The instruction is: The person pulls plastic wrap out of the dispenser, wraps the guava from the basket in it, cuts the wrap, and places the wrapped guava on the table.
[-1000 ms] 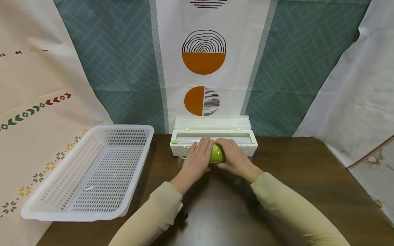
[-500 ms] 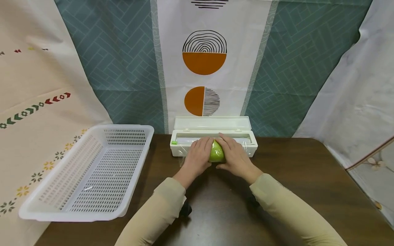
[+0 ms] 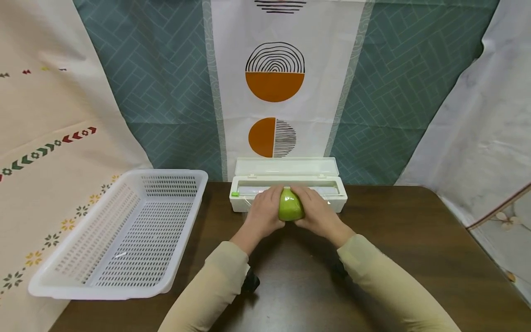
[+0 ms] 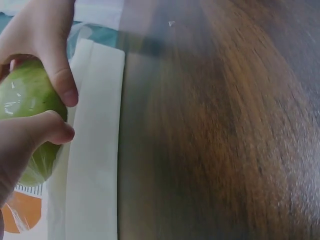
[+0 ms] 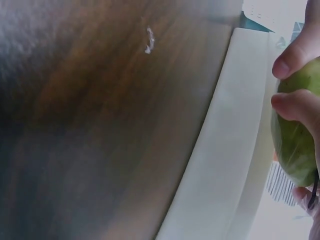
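A green pear (image 3: 291, 205) with clear plastic film over it is held between both hands, close over the front of a long white cling film dispenser (image 3: 244, 204). My left hand (image 3: 264, 211) grips its left side, and my right hand (image 3: 318, 211) grips the right side. In the left wrist view, both thumbs press the near face of the pear (image 4: 22, 92), and creases of film show along it. A dark stem (image 5: 314, 191) pokes out by the right hand in the right wrist view. The dispenser's lid (image 3: 286, 166) stands raised behind, over the film roll.
On the left stands a white slotted plastic basket (image 3: 120, 293) with a small white strip (image 3: 120, 255) in it. The dark wooden table (image 3: 303, 295) reaches to a patterned cloth backdrop (image 3: 166, 101). A little white scrap (image 5: 149, 41) lies on the tabletop.
The left hand has gone from flatter, straighter fingers to curling around the pear. More of the pear now shows between the hands, a little further left. The dispenser and basket stay put.
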The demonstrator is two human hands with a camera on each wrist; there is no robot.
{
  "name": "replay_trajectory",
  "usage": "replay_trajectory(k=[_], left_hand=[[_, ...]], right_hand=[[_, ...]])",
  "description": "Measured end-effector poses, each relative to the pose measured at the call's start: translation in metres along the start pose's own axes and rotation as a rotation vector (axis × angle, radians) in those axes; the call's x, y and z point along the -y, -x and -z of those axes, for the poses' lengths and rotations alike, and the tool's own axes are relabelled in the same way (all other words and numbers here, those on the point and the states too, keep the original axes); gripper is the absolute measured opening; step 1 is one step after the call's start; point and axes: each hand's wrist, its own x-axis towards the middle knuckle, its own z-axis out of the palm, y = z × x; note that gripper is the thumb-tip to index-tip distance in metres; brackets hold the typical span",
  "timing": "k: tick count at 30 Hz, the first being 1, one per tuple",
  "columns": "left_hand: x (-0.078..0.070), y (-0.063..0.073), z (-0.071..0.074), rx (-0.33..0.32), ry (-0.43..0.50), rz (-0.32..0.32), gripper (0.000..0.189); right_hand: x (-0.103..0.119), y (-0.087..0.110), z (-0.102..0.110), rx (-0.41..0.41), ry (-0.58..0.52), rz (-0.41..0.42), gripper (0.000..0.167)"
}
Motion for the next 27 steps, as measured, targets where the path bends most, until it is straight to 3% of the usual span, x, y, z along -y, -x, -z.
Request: replay_trajectory(k=[8,19,27], left_hand=[[-0.001,0.004,0.003,0.003,0.069,-0.019,0.081],[-0.004,0.012,0.008,0.103,0.144,0.012,0.085],[-0.005,0.019,0.009,0.133,0.187,0.018,0.086]], right_hand=[[0.001,0.008,0.001,-0.020,-0.038,0.001,0.079],[0.005,0.017,0.006,0.033,-0.102,-0.029,0.080],[0.009,0.023,0.007,0.073,-0.149,-0.038,0.081]])
